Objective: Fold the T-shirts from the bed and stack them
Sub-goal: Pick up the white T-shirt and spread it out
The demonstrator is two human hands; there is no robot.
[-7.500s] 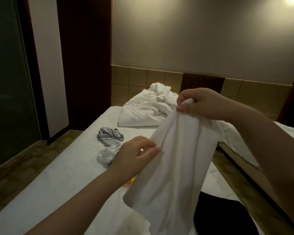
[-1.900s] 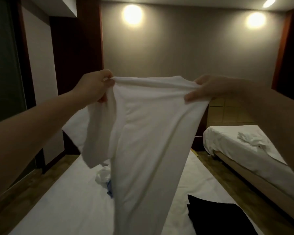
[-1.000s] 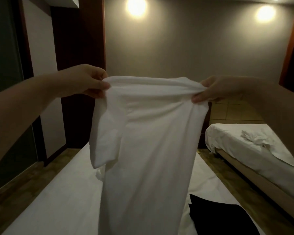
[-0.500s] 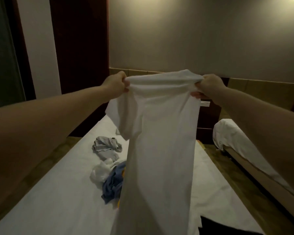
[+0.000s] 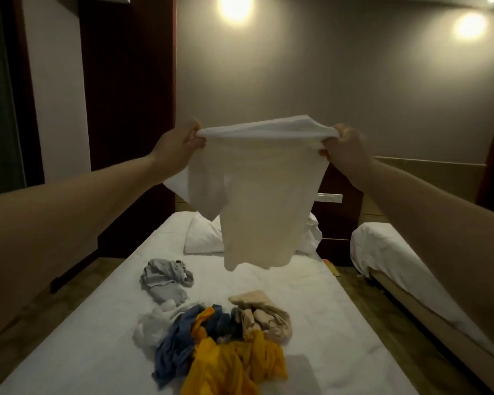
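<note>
Both arms reach straight out ahead at about the same height, forearms bare. The left hand (image 5: 177, 145) has its fingers curled round one top corner of a white T-shirt (image 5: 257, 201), pinching the cloth between thumb and fingers, and the right hand (image 5: 344, 146) grips the opposite top corner the same way, knuckles toward the camera. The shirt's upper edge is stretched nearly level between the two hands, and the rest hangs free in the air above the bed (image 5: 311, 303), its lower hem clear of the sheet; one sleeve droops on the left side. Beneath it, on the white sheet, lie crumpled garments: a grey one (image 5: 166, 280) farthest off, a white one (image 5: 151, 327) nearer, then a blue one (image 5: 177, 346), a yellow one (image 5: 234, 363) and a beige one (image 5: 264, 316) heaped touching each other. A pillow (image 5: 201, 238) sits at the head of the bed. A second bed (image 5: 388, 252) stands to the right, and two wall lamps (image 5: 234, 7) glow above.
</note>
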